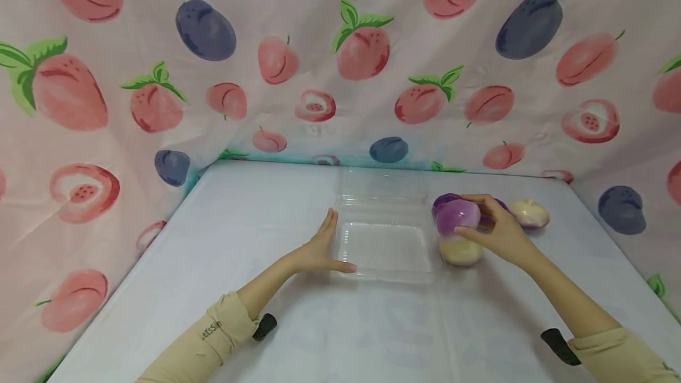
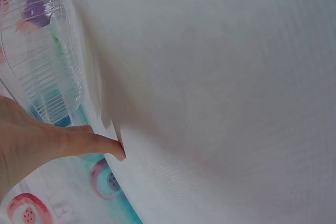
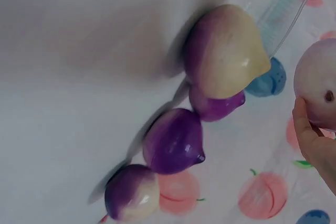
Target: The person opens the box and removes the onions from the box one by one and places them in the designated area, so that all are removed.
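Observation:
A clear plastic box [image 1: 385, 247] with its hinged lid folded back lies on the table. My left hand [image 1: 314, 251] is at its left edge, thumb and fingers spread and straight; the left wrist view shows the ribbed box wall [image 2: 42, 72] beside the hand [image 2: 37, 142]. Right of the box, my right hand [image 1: 502, 232] grips a pale purple onion [image 1: 457, 217] between thumb and fingers, held above the table. Under it sits a cream onion [image 1: 460, 252]. In the right wrist view, the held onion [image 3: 317, 82] shows a dark spot, partly cut off by the frame.
Several onions stand in a row on the table: a large cream-and-purple one [image 3: 228, 51], purple ones [image 3: 173, 140] and a small two-tone one [image 3: 132, 192]. A fruit-patterned cloth [image 1: 319, 75] hangs behind the white table [image 1: 383, 324] and along its sides.

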`<control>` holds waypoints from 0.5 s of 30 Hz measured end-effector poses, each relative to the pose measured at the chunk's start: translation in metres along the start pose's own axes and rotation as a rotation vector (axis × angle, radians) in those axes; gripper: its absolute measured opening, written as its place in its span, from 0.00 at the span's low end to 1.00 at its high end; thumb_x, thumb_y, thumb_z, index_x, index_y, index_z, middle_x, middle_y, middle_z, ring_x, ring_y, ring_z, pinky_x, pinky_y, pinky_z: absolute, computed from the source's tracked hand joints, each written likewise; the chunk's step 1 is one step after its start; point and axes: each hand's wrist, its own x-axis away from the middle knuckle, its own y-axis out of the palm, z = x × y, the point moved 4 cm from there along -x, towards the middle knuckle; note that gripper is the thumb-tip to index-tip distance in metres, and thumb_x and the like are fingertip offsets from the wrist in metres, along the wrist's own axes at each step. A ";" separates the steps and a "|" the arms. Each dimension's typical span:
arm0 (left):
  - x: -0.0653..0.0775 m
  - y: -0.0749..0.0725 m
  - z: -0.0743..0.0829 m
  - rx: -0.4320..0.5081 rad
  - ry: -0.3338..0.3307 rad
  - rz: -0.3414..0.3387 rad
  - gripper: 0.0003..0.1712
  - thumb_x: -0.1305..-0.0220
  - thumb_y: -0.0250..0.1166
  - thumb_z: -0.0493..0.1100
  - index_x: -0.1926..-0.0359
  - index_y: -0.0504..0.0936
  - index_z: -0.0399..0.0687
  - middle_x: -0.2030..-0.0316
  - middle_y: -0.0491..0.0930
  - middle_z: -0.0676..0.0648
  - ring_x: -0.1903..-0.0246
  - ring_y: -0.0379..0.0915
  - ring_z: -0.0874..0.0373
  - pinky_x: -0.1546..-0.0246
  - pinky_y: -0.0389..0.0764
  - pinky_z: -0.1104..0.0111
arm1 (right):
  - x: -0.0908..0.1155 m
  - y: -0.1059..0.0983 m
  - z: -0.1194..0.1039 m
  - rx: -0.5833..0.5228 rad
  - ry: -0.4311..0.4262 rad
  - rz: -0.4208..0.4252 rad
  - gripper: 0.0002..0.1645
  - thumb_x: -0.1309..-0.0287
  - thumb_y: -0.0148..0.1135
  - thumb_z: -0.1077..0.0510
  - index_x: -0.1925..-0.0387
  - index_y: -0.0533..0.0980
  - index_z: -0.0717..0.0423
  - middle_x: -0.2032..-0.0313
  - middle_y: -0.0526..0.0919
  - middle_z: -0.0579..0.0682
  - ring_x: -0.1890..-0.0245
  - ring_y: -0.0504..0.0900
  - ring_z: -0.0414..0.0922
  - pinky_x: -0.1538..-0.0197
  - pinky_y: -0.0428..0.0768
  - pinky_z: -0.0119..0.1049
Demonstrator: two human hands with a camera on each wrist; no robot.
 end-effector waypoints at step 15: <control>0.000 -0.002 -0.001 0.011 -0.006 -0.014 0.74 0.53 0.73 0.60 0.28 0.24 0.44 0.28 0.16 0.43 0.27 0.19 0.45 0.30 0.43 0.46 | 0.019 -0.031 0.032 0.129 0.052 -0.149 0.46 0.48 0.67 0.64 0.34 0.52 0.71 0.43 0.56 0.74 0.48 0.70 0.62 0.56 0.81 0.30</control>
